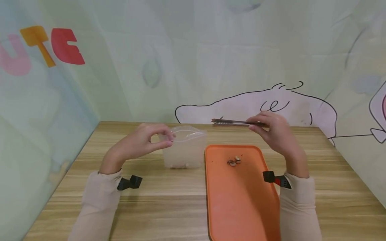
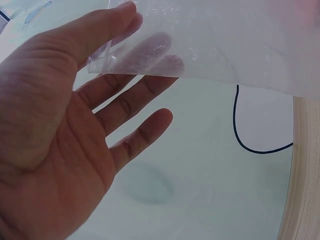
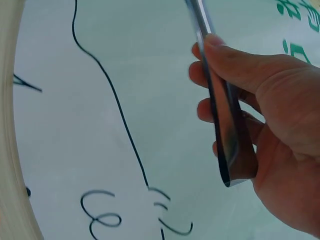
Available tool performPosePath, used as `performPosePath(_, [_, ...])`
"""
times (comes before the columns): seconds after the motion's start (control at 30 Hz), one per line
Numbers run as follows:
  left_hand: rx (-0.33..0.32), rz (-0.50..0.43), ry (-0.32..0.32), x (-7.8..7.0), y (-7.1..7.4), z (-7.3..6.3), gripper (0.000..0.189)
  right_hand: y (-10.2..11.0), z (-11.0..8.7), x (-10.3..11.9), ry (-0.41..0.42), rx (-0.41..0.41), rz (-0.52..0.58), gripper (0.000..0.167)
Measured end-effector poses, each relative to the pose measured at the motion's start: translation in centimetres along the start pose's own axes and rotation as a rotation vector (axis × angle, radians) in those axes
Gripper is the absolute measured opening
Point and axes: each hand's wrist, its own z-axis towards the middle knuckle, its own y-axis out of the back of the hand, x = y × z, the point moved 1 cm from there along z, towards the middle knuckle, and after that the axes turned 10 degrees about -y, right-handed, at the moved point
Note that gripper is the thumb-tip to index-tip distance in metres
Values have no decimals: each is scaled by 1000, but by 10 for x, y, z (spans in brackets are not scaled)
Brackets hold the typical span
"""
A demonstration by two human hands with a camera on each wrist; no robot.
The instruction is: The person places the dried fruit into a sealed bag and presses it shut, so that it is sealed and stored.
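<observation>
A clear zip bag (image 1: 184, 152) stands upright on the table, its mouth parted and a few pale bits at the bottom. My left hand (image 1: 144, 140) pinches the bag's upper left edge between thumb and forefinger; in the left wrist view the other fingers of the hand (image 2: 85, 120) spread behind and below the plastic (image 2: 210, 45). Metal tongs (image 1: 230, 123) lie level in my right hand (image 1: 274, 132), above the far end of an orange tray (image 1: 238, 201). The right wrist view shows thumb and fingers round the tongs (image 3: 225, 120). Small brown-and-white pieces (image 1: 234, 161) sit on the tray.
The wooden table (image 1: 163, 207) meets a printed backdrop (image 1: 196, 60) at its far edge and sides. The orange tray lies right of the bag, close beside it. Black wrist cameras (image 1: 129, 182) are strapped on both sleeves.
</observation>
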Motion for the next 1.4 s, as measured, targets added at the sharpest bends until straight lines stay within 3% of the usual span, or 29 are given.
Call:
performPosePath(0.23, [-3,1,8,0,0,0,7,17,-14,-24,-210,239,-43,18])
performPosePath(0.4, [3,1,23,0,0,0,7,16,-20,-39,-329,393,-39,17])
performPosePath(0.8, [5,-14,28,-2,0,0,8,-10,-25,-67,-344,663,-28,10])
performPosePath(1.17, [2,1,26,-1,1,0,7,-20,-25,-69,-426,736,-31,5])
performPosePath(1.4, [7,-8,40,-1,0,0,6,-15,-24,-65,-357,641,-42,8])
